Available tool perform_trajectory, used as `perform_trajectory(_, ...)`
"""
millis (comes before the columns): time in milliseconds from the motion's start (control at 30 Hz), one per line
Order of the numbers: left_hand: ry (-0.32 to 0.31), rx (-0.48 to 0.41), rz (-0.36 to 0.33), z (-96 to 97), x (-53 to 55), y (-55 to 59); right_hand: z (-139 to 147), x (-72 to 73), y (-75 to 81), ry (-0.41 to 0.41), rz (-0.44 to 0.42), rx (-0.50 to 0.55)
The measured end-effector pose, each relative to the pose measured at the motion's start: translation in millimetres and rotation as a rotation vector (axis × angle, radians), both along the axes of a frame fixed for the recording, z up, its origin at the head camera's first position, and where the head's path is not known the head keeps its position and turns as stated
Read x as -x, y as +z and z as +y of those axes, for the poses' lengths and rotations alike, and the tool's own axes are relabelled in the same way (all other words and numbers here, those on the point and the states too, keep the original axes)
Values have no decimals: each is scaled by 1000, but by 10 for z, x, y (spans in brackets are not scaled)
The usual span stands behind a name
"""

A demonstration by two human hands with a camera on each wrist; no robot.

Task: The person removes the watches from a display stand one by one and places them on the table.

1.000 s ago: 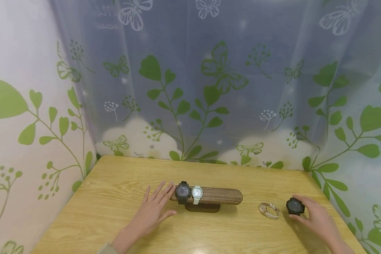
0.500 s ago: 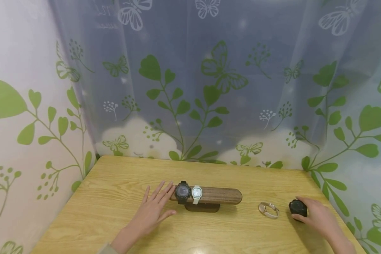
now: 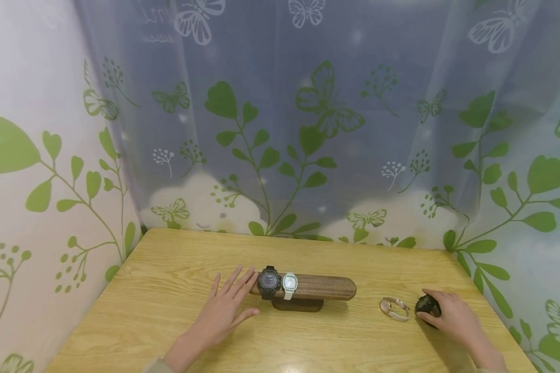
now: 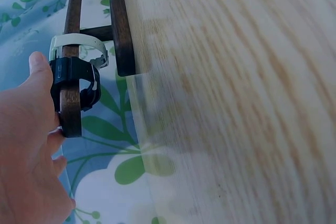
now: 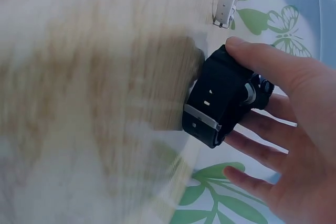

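Observation:
A dark wooden watch stand (image 3: 324,287) stands on the table. Strapped round its bar at the left end are a black watch (image 3: 269,281) and, beside it, a white watch (image 3: 290,283). My left hand (image 3: 224,313) lies with straight fingers at the bar's left end; in the left wrist view, the fingers appear to touch that end. At the right, my right hand (image 3: 459,316) grips a second black watch (image 3: 428,310) between thumb and fingers. The right wrist view shows this watch's buckled black strap (image 5: 210,98). A small pale-strapped watch (image 3: 394,309) lies left of the right hand.
The wooden table (image 3: 182,259) carries everything. A curtain (image 3: 280,171) printed with leaves and butterflies hangs behind the table and along both sides.
My right hand turns the second black watch, first tipping its dial away and shifting right, then coming back left towards the pale-strapped watch. My left hand and the stand hold still.

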State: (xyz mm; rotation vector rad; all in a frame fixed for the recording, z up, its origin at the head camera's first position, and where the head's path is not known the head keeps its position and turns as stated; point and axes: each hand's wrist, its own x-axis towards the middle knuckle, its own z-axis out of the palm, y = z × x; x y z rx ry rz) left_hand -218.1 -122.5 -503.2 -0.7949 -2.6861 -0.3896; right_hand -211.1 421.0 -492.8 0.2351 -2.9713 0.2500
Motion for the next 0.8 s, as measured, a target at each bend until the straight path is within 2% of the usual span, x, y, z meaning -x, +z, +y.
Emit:
perform_trajectory(233,-10,-27,-4,10,-15,5,33,-11,7,-29,-37,12)
perform_trajectory(500,-21,-29,22,10,-8,-4,83,-9,-3,-46,-88,42)
perform_trajectory(800,-13,-25,13,5,-7,-7,90,-24,-16,-20,-61,31)
